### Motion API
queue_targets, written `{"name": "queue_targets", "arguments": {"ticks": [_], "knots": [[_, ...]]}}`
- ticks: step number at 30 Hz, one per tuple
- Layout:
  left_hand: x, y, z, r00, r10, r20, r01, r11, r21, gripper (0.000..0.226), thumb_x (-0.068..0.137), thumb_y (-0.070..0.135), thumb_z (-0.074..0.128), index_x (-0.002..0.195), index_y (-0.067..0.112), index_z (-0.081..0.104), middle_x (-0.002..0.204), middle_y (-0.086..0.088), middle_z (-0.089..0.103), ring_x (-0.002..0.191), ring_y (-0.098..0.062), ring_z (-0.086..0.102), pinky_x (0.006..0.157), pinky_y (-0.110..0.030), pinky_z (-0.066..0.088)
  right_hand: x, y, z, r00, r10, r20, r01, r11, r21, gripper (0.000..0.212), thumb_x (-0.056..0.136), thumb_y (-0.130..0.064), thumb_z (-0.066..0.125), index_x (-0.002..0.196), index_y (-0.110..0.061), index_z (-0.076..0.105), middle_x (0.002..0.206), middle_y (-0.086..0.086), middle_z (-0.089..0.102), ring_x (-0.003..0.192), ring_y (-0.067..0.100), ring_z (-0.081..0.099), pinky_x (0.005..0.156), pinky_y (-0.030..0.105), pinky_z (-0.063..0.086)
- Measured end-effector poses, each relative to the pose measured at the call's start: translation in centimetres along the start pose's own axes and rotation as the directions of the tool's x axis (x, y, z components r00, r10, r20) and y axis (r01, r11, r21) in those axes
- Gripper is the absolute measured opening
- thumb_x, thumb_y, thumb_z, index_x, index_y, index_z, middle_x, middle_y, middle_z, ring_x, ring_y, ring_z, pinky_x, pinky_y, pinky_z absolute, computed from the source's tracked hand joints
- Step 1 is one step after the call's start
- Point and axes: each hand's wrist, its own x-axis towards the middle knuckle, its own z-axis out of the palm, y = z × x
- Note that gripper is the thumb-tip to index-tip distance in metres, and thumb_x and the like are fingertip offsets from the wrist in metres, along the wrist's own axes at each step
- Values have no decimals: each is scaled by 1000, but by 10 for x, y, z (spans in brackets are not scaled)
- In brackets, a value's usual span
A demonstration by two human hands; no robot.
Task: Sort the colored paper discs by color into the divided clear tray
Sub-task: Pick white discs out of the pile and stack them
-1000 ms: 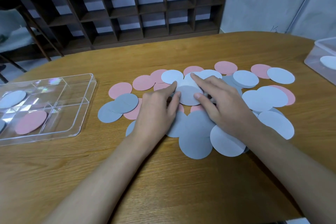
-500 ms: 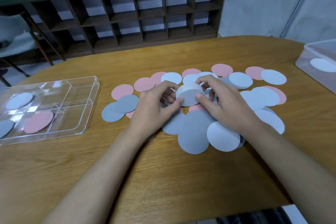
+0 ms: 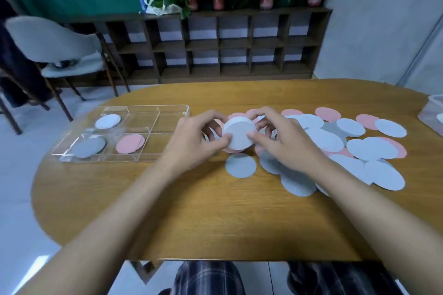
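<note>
White stack of paper discs (image 3: pixel 239 135) being pinched by left hand (image 3: pixel 191 141) and right hand (image 3: pixel 285 141), lifting above wooden table (image 3: pixel 215 211), clear tray (image 3: pixel 167 112) sitting left, loose discs (image 3: pixel 371 148) lying right

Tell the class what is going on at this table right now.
A person's left hand and right hand pinch the edges of a small stack of white paper discs just above the wooden table. The clear divided tray on the left already holds a white disc, a grey disc and pink discs in separate compartments. Many loose discs lie unsorted on the right.
</note>
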Motion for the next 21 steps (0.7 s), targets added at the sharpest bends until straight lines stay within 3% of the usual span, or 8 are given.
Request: {"name": "queue_targets", "arguments": {"ticks": [2,6,14,17,21], "knots": [[-8,-8,-30,1000,-27,-15,27,999,27,22,83,21,84,101,25,72,78,7,73,63,-7,65,64,-19,50,15,-21,18,1000,-15,25,14,999,37,19,96,-25,70,114,-26,63,94,-10,68,73,9,57,65,14,44],[-21,-34,-84,995,-92,-40,95,994,60,23,82,24,85,100,27,71,77,7,74,65,-9,65,67,-27,54,50,-55,57,994,-42,97,38,998,45,19,94,-31,72,110,-31,62,94,-10,69,68,9,56,67,30,52],[-31,-95,-168,966,-235,-103,244,966,82,20,84,26,84,97,29,69,79,6,75,67,-15,64,66,-26,52,129,-104,134,974,-102,201,92,994,56,19,91,-33,73,107,-33,62,93,-7,68,63,4,53,64,25,45],[-29,-122,-193,948,-301,-106,308,949,63,17,88,29,81,99,33,69,80,7,75,63,-10,62,67,-30,52,159,-114,163,970,-88,226,74,995,70,19,90,-33,73,106,-33,62,90,-8,69,64,1,55,66,27,48],[-26,-155,-220,922,-369,-115,377,924,56,15,94,32,76,108,30,71,85,5,76,69,-7,66,69,-24,52,197,-124,202,961,-68,267,52,996,67,18,91,-33,73,106,-30,65,85,-8,70,69,1,57,64,27,44]]}}
